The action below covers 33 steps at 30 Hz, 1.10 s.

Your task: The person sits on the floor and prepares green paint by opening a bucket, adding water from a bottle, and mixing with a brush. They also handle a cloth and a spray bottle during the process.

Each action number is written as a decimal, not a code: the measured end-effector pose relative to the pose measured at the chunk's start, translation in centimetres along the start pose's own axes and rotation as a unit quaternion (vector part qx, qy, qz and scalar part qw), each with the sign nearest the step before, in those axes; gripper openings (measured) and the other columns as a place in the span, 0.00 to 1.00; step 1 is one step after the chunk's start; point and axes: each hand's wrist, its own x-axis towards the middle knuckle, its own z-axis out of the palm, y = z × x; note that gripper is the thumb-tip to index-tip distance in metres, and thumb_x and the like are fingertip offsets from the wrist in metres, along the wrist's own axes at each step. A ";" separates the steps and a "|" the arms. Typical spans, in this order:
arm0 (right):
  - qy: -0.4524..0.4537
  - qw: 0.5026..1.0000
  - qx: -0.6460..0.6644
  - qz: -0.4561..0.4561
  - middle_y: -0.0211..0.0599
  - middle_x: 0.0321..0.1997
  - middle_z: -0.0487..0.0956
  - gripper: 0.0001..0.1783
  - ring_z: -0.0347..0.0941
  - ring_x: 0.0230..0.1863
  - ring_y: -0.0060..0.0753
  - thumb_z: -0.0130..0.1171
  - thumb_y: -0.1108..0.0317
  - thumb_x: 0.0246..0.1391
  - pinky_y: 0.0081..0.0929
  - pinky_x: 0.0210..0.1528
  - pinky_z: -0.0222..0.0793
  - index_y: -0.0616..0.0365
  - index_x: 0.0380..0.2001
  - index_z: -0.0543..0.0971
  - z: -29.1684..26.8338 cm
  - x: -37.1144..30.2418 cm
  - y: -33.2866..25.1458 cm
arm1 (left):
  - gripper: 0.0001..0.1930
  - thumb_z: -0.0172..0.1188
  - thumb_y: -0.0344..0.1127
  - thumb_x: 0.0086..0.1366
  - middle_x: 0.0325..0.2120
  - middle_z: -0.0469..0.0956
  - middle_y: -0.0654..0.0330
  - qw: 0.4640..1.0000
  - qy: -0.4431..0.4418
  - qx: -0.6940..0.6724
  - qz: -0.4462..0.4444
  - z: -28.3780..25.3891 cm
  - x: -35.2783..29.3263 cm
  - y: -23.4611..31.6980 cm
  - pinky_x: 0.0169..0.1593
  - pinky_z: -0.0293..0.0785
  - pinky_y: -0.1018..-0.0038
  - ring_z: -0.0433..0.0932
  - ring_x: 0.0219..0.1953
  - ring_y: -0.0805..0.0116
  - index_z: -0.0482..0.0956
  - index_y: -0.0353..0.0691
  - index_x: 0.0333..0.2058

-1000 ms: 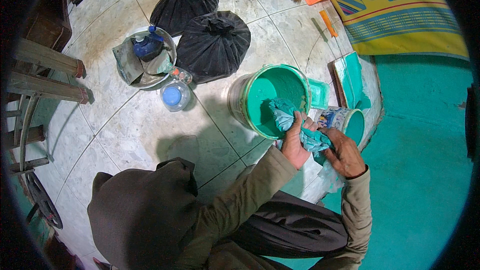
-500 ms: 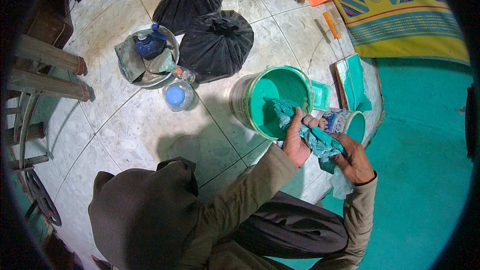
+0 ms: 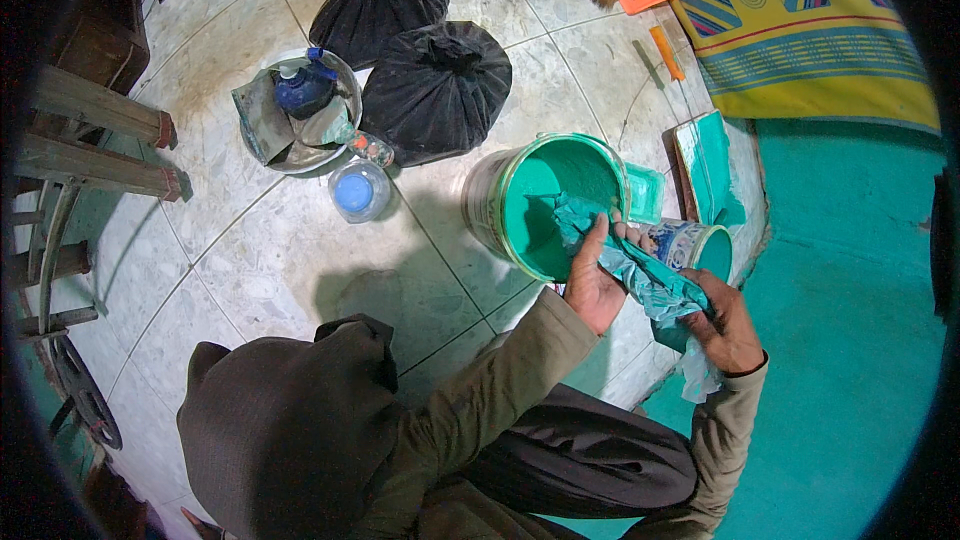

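Observation:
A crumpled plastic sheet (image 3: 640,270), thin and smeared with teal paint, stretches between my two hands. My left hand (image 3: 597,285) grips its upper end just over the near rim of a large paint bucket (image 3: 485,202), whose inside is coated in teal. One loose tip of the plastic hangs over the bucket's mouth. Farther right, my right hand (image 3: 728,328) has its fingers wrapped round the other end, and a pale scrap dangles below it. A smaller paint can (image 3: 672,245) stands right behind the plastic, partly hidden by it.
Two tied black bags (image 3: 437,90) sit on the tiles beyond the bucket. Left of them are a metal basin (image 3: 345,90) with a blue bottle and a clear jar with a blue lid (image 3: 354,192). A teal-painted board (image 3: 708,165) lies by the teal wall (image 3: 840,340).
My right hand has shifted a little to the right and downward, drawing the plastic out longer. My left hand has stayed nearly in place.

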 end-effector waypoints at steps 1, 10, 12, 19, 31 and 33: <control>0.000 1.000 0.004 0.005 0.53 0.42 0.75 0.23 0.72 0.44 0.55 0.54 0.69 0.46 0.38 0.49 0.65 0.67 0.47 0.72 -0.2 -0.1 -0.2 | 0.11 0.59 0.41 0.63 0.24 0.66 0.67 1.000 -0.003 0.000 -0.001 0.0 0.1 0.0 0.53 0.70 0.65 0.70 0.33 0.71 0.69 0.40 0.34; 0.000 1.000 -0.013 -0.013 0.54 0.40 0.75 0.27 0.72 0.43 0.56 0.54 0.55 0.50 0.38 0.47 0.65 0.68 0.46 0.72 -0.5 -0.2 -0.3 | 0.13 0.53 0.43 0.66 0.21 0.61 0.67 0.990 -0.084 -0.109 -0.020 -3.4 2.1 -0.4 0.53 0.68 0.67 0.64 0.28 0.74 0.63 0.43 0.28; 0.003 1.000 -0.022 -0.018 0.54 0.40 0.74 0.27 0.72 0.42 0.57 0.53 0.54 0.51 0.38 0.46 0.66 0.69 0.46 0.72 -0.4 -0.2 0.0 | 0.13 0.51 0.43 0.66 0.21 0.59 0.68 0.987 -0.092 -0.130 -0.020 -3.7 2.3 -0.5 0.52 0.68 0.68 0.63 0.27 0.74 0.63 0.42 0.28; 0.019 0.999 0.002 -0.025 0.53 0.38 0.74 0.24 0.72 0.39 0.52 0.55 0.63 0.45 0.36 0.46 0.66 0.70 0.44 0.72 -0.3 0.0 -0.1 | 0.11 0.49 0.42 0.68 0.22 0.59 0.68 0.987 -0.080 -0.134 -0.025 -3.6 2.0 -0.1 0.50 0.67 0.68 0.62 0.26 0.73 0.65 0.42 0.31; 0.032 0.999 0.029 0.016 0.48 0.37 0.75 0.24 0.71 0.39 0.39 0.55 0.66 0.45 0.31 0.46 0.65 0.71 0.45 0.71 -1.3 -0.8 -0.6 | 0.19 0.48 0.52 0.66 0.23 0.61 0.65 0.991 -0.053 -0.121 -0.032 -1.2 0.7 -0.5 0.64 0.60 0.61 0.66 0.30 0.72 0.63 0.40 0.29; 0.033 0.999 0.022 0.003 0.48 0.37 0.75 0.25 0.71 0.39 0.39 0.55 0.65 0.45 0.31 0.45 0.65 0.71 0.45 0.71 -1.2 -0.6 -0.5 | 0.20 0.47 0.53 0.65 0.22 0.61 0.65 0.993 -0.062 -0.103 -0.014 -1.9 1.1 -0.4 0.65 0.59 0.61 0.66 0.29 0.72 0.62 0.39 0.28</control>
